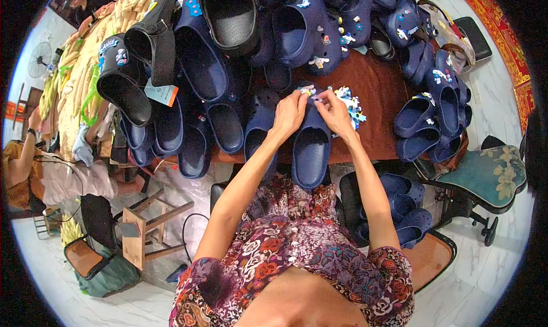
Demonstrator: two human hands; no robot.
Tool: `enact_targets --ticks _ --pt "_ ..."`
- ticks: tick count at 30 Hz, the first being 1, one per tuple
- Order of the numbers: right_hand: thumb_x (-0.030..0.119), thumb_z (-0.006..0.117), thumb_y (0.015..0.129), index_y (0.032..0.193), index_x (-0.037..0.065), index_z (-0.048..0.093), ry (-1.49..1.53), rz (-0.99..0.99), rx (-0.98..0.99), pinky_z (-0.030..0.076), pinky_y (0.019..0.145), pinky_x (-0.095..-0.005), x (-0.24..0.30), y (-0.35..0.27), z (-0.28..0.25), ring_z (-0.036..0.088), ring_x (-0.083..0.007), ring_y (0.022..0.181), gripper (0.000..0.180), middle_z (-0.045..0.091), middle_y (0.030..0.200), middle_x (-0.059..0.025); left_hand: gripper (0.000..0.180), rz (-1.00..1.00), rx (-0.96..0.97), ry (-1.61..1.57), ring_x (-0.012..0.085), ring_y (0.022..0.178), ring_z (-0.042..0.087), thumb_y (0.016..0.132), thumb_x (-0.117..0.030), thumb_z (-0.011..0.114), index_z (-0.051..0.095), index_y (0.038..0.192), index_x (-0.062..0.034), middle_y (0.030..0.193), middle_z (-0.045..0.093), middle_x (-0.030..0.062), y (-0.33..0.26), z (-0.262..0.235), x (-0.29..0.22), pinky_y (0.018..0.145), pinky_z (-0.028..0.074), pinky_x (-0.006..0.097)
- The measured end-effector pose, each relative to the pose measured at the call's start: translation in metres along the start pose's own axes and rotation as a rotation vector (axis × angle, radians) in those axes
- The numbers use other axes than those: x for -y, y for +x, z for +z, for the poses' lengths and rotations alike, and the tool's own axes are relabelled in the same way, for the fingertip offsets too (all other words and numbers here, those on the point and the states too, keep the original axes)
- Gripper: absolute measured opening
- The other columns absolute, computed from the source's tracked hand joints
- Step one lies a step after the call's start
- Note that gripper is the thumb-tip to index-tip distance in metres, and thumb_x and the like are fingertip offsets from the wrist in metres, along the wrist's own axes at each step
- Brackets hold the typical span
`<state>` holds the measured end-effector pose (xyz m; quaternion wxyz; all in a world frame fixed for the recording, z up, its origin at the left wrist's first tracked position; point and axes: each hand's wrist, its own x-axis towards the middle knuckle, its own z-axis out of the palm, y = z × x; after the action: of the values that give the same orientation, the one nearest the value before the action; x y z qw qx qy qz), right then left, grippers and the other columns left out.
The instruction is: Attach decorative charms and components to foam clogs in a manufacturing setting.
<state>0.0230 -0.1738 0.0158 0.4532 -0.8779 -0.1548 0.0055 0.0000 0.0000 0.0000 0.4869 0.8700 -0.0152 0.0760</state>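
Observation:
A navy foam clog (pixel 311 150) lies at the table's near edge, its heel toward me and its toe under my fingers. My left hand (pixel 290 111) grips the clog's toe, with fingertips beside a small pale charm (pixel 309 91) on top. At the toe's right side, my right hand (pixel 337 114) has thumb and fingers pinched together on a tiny whitish-purple shoe charm, mostly hidden by the fingertips. A loose pile of blue, white and yellow shoe charms (pixel 355 111) is just right of that hand. Another navy clog (pixel 258 132) rests left of my left hand.
Many navy and black clogs (pixel 231 16) crowd the brown-covered table (pixel 379 84), several with charms. More clogs (pixel 408 213) are on a chair at my right. A patterned chair (pixel 485 173) stands right, a wooden stool (pixel 148 230) left. Another person (pixel 23 167) sits far left beside heaped beige-yellow pieces.

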Motion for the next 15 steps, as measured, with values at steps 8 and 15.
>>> enact_targets --ticks 8,15 --pt "0.028 0.066 0.089 0.104 0.003 0.059 -0.286 0.022 -0.337 0.05 0.074 -0.0413 -0.047 0.006 -0.011 0.065 -0.0308 0.084 0.03 0.065 0.098 -0.0154 0.059 -0.137 -0.039 0.208 0.0461 0.083 0.067 0.084 -0.051 0.068 0.058 0.095 0.0057 0.085 0.066 0.0322 0.002 -0.002 -0.003 0.074 0.052 0.05" --pt "0.031 0.065 0.09 0.114 0.006 0.063 -0.122 -0.123 -0.11 0.05 0.081 -0.0417 -0.017 0.033 0.007 0.062 -0.031 0.093 0.034 0.06 0.108 -0.0155 0.066 -0.195 0.062 0.296 0.0468 0.089 0.067 0.084 -0.057 0.063 0.057 0.103 0.0067 0.089 0.067 0.0324 0.022 -0.003 0.0 0.08 0.053 0.052"
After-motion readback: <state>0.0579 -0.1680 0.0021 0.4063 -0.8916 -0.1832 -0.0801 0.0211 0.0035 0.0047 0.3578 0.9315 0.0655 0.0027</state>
